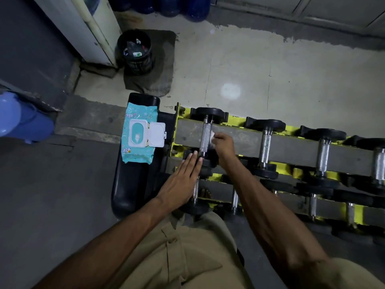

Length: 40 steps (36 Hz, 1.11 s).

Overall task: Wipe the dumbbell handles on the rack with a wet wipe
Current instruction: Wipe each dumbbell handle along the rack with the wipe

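One wipe pack (138, 135) lies lid-open; right hand (224, 146) pinches wet wipe (212, 136), left hand (181, 179) flat.

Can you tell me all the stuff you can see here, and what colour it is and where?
dumbbells: several, black ends with silver handles, on the rack
rack: one, yellow and grey, right
wet wipe: one, white, against the leftmost top handle
wipes pack: one, teal, lid open, on the black bench
bench: one, black, left of rack
bin: one, black, on a mat
water jugs: several, blue, top
left hand: flat, fingers straight, on the dumbbell's near end
right hand: holding the wipe
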Each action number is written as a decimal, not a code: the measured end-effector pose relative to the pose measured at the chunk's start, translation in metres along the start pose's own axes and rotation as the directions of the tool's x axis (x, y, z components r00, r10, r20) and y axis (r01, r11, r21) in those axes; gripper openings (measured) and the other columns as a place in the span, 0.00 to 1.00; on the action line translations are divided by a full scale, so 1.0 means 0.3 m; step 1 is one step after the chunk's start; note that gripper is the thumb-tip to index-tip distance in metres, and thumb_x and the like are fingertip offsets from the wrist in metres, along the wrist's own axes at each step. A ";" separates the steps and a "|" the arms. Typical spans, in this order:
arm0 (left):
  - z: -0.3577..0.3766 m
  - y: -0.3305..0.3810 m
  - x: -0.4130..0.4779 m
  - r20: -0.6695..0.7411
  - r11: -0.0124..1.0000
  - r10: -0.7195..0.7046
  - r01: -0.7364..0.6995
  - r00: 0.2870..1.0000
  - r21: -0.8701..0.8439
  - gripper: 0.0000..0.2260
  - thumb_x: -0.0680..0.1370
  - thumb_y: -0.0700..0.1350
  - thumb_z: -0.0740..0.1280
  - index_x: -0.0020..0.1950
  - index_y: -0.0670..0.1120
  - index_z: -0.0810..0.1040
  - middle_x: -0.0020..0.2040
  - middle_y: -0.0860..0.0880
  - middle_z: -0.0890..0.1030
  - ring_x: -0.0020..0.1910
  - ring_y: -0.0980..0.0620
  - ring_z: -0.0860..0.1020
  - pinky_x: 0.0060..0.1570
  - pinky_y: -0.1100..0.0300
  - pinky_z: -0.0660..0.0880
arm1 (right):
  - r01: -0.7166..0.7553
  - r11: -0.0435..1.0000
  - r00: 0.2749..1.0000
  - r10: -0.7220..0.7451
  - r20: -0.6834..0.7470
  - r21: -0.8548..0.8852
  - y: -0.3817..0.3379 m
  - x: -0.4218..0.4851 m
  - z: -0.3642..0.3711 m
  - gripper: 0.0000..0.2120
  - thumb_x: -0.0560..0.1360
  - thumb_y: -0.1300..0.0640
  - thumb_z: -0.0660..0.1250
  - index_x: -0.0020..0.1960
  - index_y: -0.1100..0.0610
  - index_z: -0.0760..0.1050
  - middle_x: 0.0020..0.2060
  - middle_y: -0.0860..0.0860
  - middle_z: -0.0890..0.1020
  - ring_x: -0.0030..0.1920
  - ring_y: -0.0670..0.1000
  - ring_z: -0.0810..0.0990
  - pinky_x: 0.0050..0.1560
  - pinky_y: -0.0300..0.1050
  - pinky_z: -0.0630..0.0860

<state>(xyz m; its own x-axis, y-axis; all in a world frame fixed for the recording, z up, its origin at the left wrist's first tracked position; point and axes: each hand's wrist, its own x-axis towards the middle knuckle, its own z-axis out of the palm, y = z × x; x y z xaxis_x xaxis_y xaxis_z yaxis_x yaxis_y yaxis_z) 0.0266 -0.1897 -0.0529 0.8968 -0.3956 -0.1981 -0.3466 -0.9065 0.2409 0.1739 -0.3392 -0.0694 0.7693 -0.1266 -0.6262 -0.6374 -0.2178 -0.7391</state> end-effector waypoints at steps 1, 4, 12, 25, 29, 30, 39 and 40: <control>-0.002 0.001 -0.001 0.004 1.000 0.003 -0.003 1.000 0.007 0.40 0.79 0.42 0.64 0.84 0.35 0.44 0.84 0.32 0.42 0.84 0.36 0.45 0.81 0.43 0.56 | -0.029 0.999 1.000 0.030 -0.004 0.036 -0.003 -0.004 0.011 0.15 0.75 0.71 0.59 0.42 0.58 0.82 0.37 0.57 0.84 0.39 0.59 0.82 0.39 0.55 0.81; -0.009 -0.001 -0.005 0.019 1.000 0.004 -0.004 1.000 0.010 0.40 0.79 0.42 0.63 0.84 0.35 0.42 0.83 0.33 0.40 0.84 0.36 0.43 0.82 0.44 0.53 | -0.056 0.998 0.998 0.056 0.021 -0.005 0.004 -0.047 0.014 0.15 0.77 0.69 0.58 0.43 0.57 0.81 0.38 0.60 0.84 0.38 0.61 0.84 0.36 0.57 0.82; -0.007 -0.010 -0.006 0.040 1.000 0.015 -0.016 0.999 0.008 0.41 0.81 0.42 0.62 0.83 0.37 0.37 0.83 0.34 0.36 0.83 0.37 0.38 0.83 0.46 0.45 | -0.090 0.956 0.989 0.120 -0.092 0.278 -0.159 0.105 0.029 0.12 0.78 0.69 0.62 0.40 0.58 0.77 0.36 0.55 0.78 0.37 0.54 0.76 0.41 0.49 0.78; -0.015 -0.011 0.000 0.008 0.998 0.044 -0.045 0.999 0.043 0.39 0.80 0.39 0.60 0.84 0.35 0.40 0.83 0.32 0.40 0.84 0.36 0.42 0.80 0.48 0.41 | 0.410 0.680 0.747 -0.633 -0.204 -0.608 -0.111 -0.041 0.066 0.09 0.78 0.61 0.67 0.56 0.56 0.83 0.51 0.54 0.83 0.48 0.55 0.82 0.46 0.49 0.79; -0.020 -0.006 -0.006 0.039 0.998 0.016 -0.018 0.999 0.059 0.40 0.80 0.41 0.60 0.84 0.36 0.38 0.83 0.33 0.38 0.84 0.37 0.40 0.83 0.47 0.44 | 0.457 0.266 0.667 -0.734 0.129 -0.849 -0.084 -0.031 0.050 0.11 0.75 0.62 0.70 0.57 0.57 0.82 0.52 0.52 0.78 0.52 0.53 0.75 0.42 0.49 0.79; -0.022 -0.003 -0.006 0.044 0.998 0.012 -0.014 0.999 0.063 0.39 0.81 0.41 0.60 0.84 0.36 0.38 0.83 0.33 0.38 0.84 0.37 0.40 0.82 0.47 0.43 | 0.503 0.137 0.633 -0.731 0.256 -0.853 -0.066 -0.034 0.046 0.11 0.74 0.62 0.72 0.56 0.57 0.82 0.51 0.51 0.79 0.52 0.52 0.74 0.44 0.48 0.79; -0.019 0.030 0.007 0.045 0.998 -0.009 0.006 0.999 0.064 0.40 0.83 0.45 0.63 0.84 0.37 0.38 0.84 0.33 0.42 0.84 0.37 0.44 0.81 0.46 0.44 | 0.711 -0.233 0.515 -0.469 0.717 -0.663 -0.044 -0.077 -0.031 0.07 0.74 0.58 0.71 0.51 0.53 0.82 0.47 0.49 0.81 0.49 0.52 0.74 0.49 0.50 0.77; -0.021 0.036 0.007 0.051 0.997 -0.015 0.011 0.999 0.072 0.41 0.82 0.45 0.63 0.84 0.36 0.38 0.84 0.33 0.42 0.84 0.37 0.44 0.81 0.46 0.45 | 0.729 -0.202 0.521 -0.456 0.721 -0.654 -0.048 -0.091 -0.043 0.06 0.74 0.58 0.70 0.51 0.53 0.82 0.47 0.50 0.81 0.49 0.52 0.75 0.48 0.50 0.78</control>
<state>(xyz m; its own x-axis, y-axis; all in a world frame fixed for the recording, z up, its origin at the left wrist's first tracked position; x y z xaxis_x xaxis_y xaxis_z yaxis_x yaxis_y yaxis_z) 0.0265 -0.1993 -0.0448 0.8866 -0.3893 -0.2499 -0.3557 -0.9190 0.1699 0.1626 -0.3453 -0.0386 0.6608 0.7314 -0.1684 0.7173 -0.6815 -0.1451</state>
